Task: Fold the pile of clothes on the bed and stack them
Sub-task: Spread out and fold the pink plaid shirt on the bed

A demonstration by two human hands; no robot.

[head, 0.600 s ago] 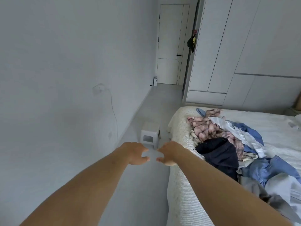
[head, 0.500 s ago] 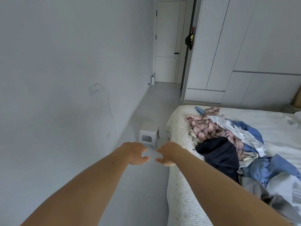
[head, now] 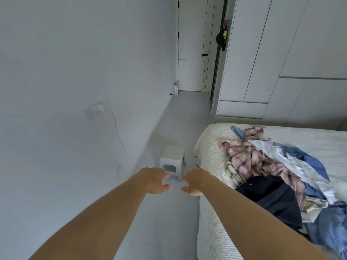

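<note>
A loose pile of clothes lies on the bed [head: 210,143] at the right: a pink plaid shirt [head: 251,160], a white garment [head: 281,156], blue garments [head: 309,162] and a dark navy piece [head: 276,197] nearest the edge. My left hand [head: 154,180] and my right hand [head: 196,182] are stretched out side by side over the floor, left of the bed's edge, fingers loosely curved and holding nothing. Neither hand touches the clothes.
A small white stool [head: 171,159] stands on the floor just beyond my hands, beside the bed corner. A charger and cable [head: 101,107] hang from the left wall. White wardrobes [head: 262,62] and a door [head: 191,53] stand at the back.
The view has tilted slightly, so the room sits a little lower and closer. My hands have barely moved and still hold nothing.
</note>
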